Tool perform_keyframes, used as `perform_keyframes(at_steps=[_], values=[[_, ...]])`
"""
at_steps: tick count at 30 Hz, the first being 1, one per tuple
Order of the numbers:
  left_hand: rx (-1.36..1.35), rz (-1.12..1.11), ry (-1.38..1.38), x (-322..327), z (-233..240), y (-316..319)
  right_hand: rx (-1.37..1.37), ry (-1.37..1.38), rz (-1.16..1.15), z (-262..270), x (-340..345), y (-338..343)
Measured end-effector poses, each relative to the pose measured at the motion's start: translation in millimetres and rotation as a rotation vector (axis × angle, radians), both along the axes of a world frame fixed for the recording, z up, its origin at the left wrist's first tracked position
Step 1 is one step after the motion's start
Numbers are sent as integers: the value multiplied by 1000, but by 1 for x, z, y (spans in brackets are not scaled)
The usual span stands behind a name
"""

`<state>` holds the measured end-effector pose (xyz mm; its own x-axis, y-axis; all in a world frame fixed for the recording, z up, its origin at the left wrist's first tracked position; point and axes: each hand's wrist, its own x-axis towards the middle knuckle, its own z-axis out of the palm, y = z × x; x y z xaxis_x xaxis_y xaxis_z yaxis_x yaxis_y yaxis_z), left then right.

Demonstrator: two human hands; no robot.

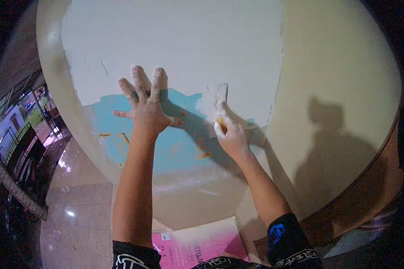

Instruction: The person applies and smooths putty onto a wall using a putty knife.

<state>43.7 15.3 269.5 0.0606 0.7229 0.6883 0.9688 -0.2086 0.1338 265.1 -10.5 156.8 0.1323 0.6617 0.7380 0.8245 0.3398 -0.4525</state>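
Note:
My left hand (pixel 147 111), dusted with white, has its fingers spread against the wall, over the edge between white filler (pixel 175 43) and a blue-green painted patch (pixel 175 141). To its right, my right hand (pixel 231 136) grips a putty knife (pixel 222 92) by its yellow handle, with an extended finger near the blade. The blade, smeared with white, points up and lies at or close to the white surface; whether it touches cannot be told. Orange-brown marks (pixel 205 154) show on the blue-green patch.
Below is a pink printed box or sheet (pixel 202 245) bearing writing, near a wall corner. A cream wall (pixel 330 60) with my shadow stands at right. Tiled floor (pixel 77 215) stretches out at lower left, with a doorway and metal railings (pixel 23 141) beyond.

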Motion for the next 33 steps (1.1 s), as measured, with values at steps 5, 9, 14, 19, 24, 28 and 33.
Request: perform_keyframes(at_steps=[5, 9, 14, 19, 24, 28, 33], values=[[-18, 34, -10, 5, 4, -5, -43, -98, -41, -52, 1, -12], [-2, -2, -12, 7, 0, -1, -37, -44, -104, 11, 10, -2], [-17, -12, -16, -1, -20, 1, -12, 13, -79, -5, 6, 4], [-22, 20, -36, 6, -31, -5, -106, 28, -39, -81, 7, -15], [-27, 21, -24, 5, -31, 0, 33, -19, -84, 2, 9, 3], [-61, 52, -24, 2, -34, -4, -105, 28, -77, -11, 0, 0], [-62, 15, -54, 14, -39, -7, -99, 97, 7, -104, 10, -17]])
